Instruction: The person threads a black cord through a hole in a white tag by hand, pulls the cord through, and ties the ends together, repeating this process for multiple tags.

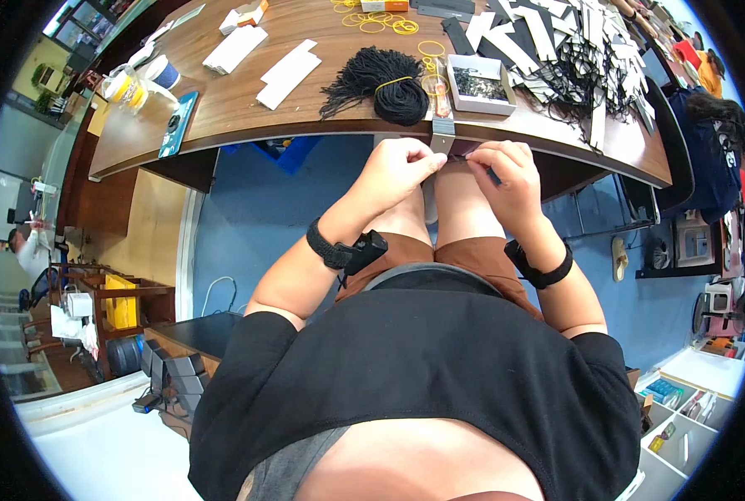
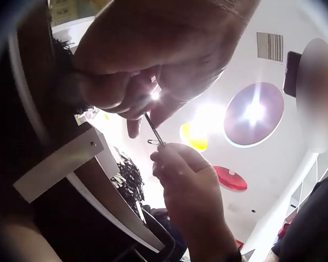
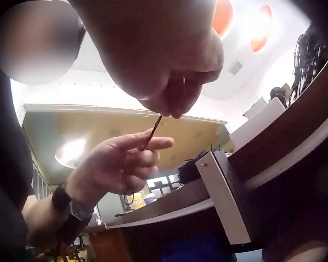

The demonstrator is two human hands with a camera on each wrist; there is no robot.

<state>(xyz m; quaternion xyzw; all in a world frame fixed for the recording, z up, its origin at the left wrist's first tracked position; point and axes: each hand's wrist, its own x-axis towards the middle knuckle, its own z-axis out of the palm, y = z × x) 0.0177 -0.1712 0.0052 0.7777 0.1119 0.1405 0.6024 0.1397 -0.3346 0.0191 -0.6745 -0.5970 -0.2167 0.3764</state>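
A: What do the fingers hold?

B: A thin dark cord (image 2: 153, 128), stretched between the two hands. The left hand (image 3: 117, 166) pinches it between thumb and forefinger, the gap narrow; its remaining fingers curl loosely. The right hand (image 1: 510, 175) pinches the opposite end, its fingertips likewise close together.

A: Why from both ends?

B: Presumably to keep so slender a piece straight and steady. A small wire loop (image 2: 153, 142) lies just beside the right fingertips; whether it is joined to the cord cannot be told.

A: And the stack of strips (image 1: 443, 132) just beyond the fingers?

B: It projects past the near edge of the surface (image 1: 222, 100), pointing toward the body. A small hole (image 3: 205, 165) shows in its overhanging end. The overhang probably leaves that end easy to reach.

A: What lies farther off?

B: Beyond the left fingers, a bundle of black cords (image 1: 360, 83) is bound by a yellow band (image 1: 393, 83), which likely prevents tangling. Beyond the right fingers stands an open box (image 1: 496, 107) of small dark pieces, its low walls apparently keeping them together. Past it, white strips and black cords spread in a heap (image 1: 589, 63), well apart from the fingers.
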